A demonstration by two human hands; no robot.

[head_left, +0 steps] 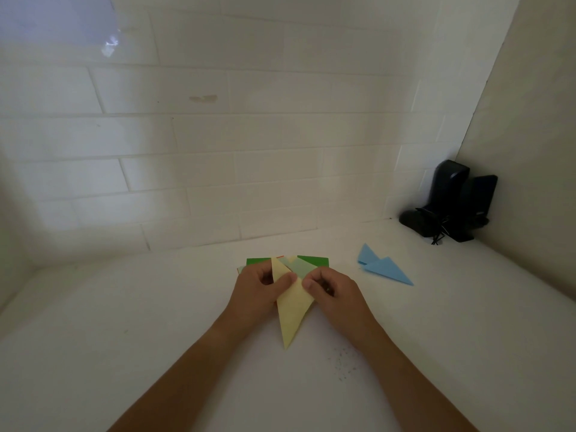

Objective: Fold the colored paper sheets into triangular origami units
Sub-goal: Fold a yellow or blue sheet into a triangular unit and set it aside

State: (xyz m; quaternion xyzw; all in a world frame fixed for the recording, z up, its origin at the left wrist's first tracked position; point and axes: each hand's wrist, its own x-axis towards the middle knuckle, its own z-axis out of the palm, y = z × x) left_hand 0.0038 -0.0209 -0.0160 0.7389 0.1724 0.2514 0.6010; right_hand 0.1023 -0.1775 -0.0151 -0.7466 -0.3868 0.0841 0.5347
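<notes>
The yellow paper is a long, narrow folded triangle. Its long axis runs from the stack of sheets at the far end toward the near edge of the desk, ending in a sharp tip pointing at the person. Its upper part is held between both hands; the lower tip hangs free, and whether it touches the desk cannot be told.

The left hand pinches the upper left edge, thumb on top, fingers curled behind. The right hand pinches the right edge beside it, thumb on the paper, fingers curled. The two thumbs sit close together on either side of the axis, so either hand is equally placed for the next crease, which likely runs along or across that axis.

The stack of green and pale sheets lies flat just behind the hands. Two blue folded triangles rest well apart to the right. Dark speakers stand in the far right corner.
</notes>
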